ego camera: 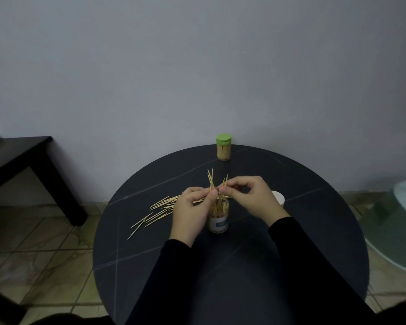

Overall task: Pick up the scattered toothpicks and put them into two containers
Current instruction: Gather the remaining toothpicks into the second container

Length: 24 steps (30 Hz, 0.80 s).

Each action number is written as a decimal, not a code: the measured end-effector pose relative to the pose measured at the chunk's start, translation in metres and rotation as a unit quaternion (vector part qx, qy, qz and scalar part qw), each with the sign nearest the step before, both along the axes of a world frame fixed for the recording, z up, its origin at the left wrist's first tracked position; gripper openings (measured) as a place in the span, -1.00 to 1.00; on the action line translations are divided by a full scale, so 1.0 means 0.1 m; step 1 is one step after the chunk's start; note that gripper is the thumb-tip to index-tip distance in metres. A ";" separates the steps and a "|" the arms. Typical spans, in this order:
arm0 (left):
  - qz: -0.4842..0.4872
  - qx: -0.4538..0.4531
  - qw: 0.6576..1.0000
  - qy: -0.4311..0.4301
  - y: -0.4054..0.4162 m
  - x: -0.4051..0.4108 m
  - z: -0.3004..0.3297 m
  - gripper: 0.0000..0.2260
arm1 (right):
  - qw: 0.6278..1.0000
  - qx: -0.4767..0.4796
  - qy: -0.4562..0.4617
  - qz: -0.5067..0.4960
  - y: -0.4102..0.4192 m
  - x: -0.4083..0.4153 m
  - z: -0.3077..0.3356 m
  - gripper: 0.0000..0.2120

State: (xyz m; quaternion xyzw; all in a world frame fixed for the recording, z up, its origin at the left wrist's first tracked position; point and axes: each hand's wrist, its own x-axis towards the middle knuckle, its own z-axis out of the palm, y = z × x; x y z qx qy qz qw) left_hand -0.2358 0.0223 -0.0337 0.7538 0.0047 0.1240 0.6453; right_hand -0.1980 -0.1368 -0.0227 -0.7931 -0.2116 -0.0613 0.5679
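Above the open container (219, 215) at the middle of the round dark table (302, 231), both hands pinch toothpicks: left hand (191, 207) holds a small upright bunch (211, 179), right hand (251, 198) a few more (count unclear). Scattered toothpicks (155, 211) lie left. The green-lidded container (223, 147) stands at the far edge.

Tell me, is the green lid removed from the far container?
No, the green lid sits closed on the far container of toothpicks.

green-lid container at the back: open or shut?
Shut. The green lid sits flat on the far container, which stands upright, packed with toothpicks.
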 end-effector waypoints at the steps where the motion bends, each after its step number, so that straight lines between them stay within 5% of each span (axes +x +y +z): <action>1: -0.006 0.013 1.000 -0.001 0.01 0.00 -0.01 -0.88 | 1.000 -0.002 0.007 0.006 0.00 0.00 -0.01 -0.92; 13: -0.017 0.067 0.997 -0.033 0.12 -0.07 -0.02 -0.79 | 0.997 -0.071 0.026 0.028 -0.10 -0.04 0.04 -0.88; 16: 0.006 0.147 0.987 -0.064 0.12 -0.05 -0.03 -0.83 | 0.994 -0.098 0.032 0.032 -0.15 -0.03 0.04 -0.81; 20: 0.043 0.347 0.929 -0.123 0.13 -0.06 -0.04 -0.85 | 0.978 -0.188 0.067 0.063 -0.17 -0.04 0.03 -0.54; 24: 0.015 0.355 0.921 -0.158 0.11 -0.10 0.01 -0.72 | 0.973 -0.219 0.035 0.067 -0.13 -0.03 -0.01 -0.60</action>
